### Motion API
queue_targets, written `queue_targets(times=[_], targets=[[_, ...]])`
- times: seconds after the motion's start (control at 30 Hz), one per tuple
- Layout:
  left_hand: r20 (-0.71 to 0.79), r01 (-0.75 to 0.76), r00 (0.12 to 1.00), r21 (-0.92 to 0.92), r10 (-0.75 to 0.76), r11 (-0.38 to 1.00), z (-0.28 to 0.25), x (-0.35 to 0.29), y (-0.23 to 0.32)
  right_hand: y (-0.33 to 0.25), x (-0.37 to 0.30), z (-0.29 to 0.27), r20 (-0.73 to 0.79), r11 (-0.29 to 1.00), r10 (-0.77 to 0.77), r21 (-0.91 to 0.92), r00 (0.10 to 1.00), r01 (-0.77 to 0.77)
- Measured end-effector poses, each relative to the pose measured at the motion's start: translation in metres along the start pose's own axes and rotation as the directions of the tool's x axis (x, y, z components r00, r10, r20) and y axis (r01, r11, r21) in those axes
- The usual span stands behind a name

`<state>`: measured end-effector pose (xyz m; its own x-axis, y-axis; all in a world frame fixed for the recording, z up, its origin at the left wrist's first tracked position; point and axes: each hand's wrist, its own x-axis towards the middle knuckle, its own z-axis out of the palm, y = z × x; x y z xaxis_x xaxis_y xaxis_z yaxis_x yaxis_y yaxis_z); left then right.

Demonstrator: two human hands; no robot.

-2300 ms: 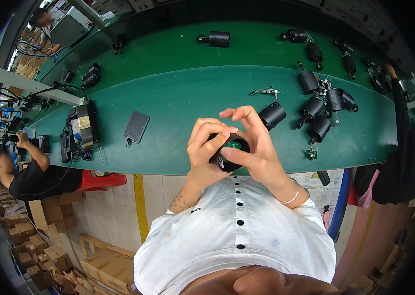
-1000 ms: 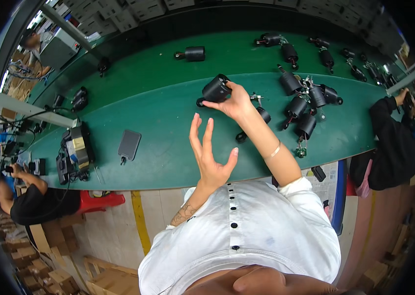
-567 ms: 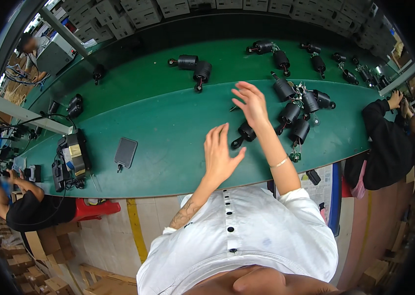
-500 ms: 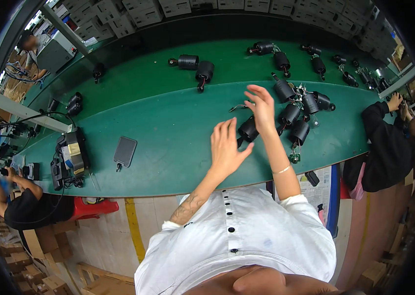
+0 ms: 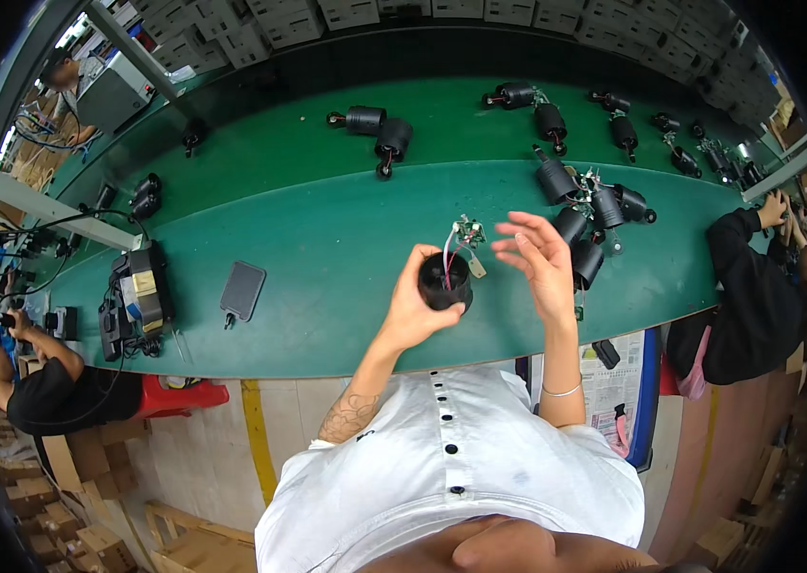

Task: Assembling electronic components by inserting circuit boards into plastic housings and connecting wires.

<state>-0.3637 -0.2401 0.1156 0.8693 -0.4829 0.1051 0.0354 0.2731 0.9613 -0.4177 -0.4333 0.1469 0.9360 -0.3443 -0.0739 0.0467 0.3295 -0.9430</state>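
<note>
My left hand (image 5: 412,307) is wrapped round a black cylindrical housing (image 5: 448,289), whose open mouth is turned up and away from me. Red and pale wires run out of that mouth to a small green circuit board (image 5: 467,231), just beyond the rim. A small pale tag-like piece (image 5: 477,265) hangs beside the wires. To the right of the board, my right hand (image 5: 542,263) is open with its fingers apart, slightly blurred and holding nothing. Past it lies a cluster of similar black housings (image 5: 604,205) with boards and wires.
More black housings (image 5: 394,139) lie on the far green bench surface. On the left are a flat dark rectangular device (image 5: 243,291) and a black case with cables (image 5: 150,296). Co-workers sit at the left (image 5: 60,387) and right (image 5: 757,296). A blue-rimmed tray (image 5: 652,401) is below the table edge.
My left hand has taken hold of a black housing and turned its open end up, bringing it nearer to me. My right hand has moved toward me and slightly right.
</note>
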Motion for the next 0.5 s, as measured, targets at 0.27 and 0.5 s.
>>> queue_targets(times=[0.27,0.5], targets=[[0.247,-0.050,0.969,0.060,0.034,0.997,-0.005,-0.030,0.053,0.001,-0.002,0.021,0.341,0.997,-0.062,0.064,0.938,0.043],[0.378,0.012,0.924,0.103,-0.050,0.995,-0.010,-0.039,0.064,0.010,0.009,0.029,0.475,0.996,-0.090,0.065,0.876,0.067]])
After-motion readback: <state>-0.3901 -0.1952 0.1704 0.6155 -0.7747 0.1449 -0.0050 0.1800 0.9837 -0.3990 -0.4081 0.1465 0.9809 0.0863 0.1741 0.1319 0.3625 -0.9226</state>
